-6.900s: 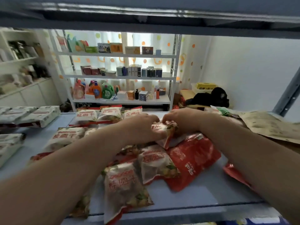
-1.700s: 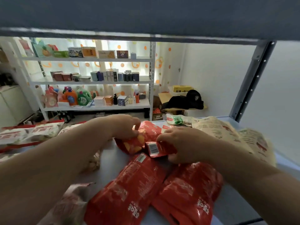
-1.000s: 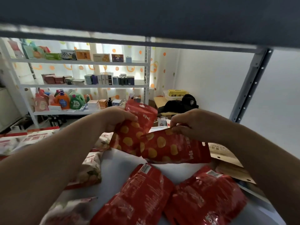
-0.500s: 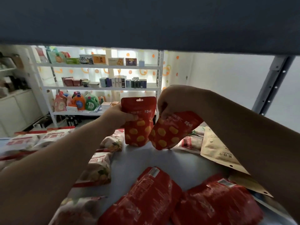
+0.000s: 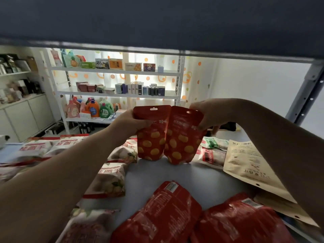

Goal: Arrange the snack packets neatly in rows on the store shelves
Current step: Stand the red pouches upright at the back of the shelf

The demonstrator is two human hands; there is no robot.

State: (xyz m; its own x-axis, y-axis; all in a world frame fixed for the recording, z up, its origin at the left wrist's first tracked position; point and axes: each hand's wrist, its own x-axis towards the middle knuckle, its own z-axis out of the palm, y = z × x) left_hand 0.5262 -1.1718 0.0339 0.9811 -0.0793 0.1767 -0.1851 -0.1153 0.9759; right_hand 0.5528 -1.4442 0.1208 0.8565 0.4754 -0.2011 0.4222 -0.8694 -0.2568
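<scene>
Two red snack pouches with yellow spots stand upright side by side at the back of the grey-blue shelf (image 5: 201, 179). My left hand (image 5: 128, 124) grips the left pouch (image 5: 151, 135) by its upper left edge. The right pouch (image 5: 184, 137) is held near its top right corner by my right hand (image 5: 212, 114). Their bottoms touch the shelf surface. Two larger red packets (image 5: 161, 218) (image 5: 240, 223) lie flat in front. White and red packets (image 5: 110, 179) lie in rows on the left.
Beige paper pouches (image 5: 245, 165) and a green-labelled packet (image 5: 213, 142) lie at the right. The upper shelf board (image 5: 157, 23) hangs low overhead, with a metal upright (image 5: 305, 95) at the right. A white rack with boxes and bottles (image 5: 115, 90) stands beyond.
Both spotted pouches were lifted off the shelf and turned upright. The right pouch swung from tilted to vertical and now stands beside the left one, both bases down on the shelf.
</scene>
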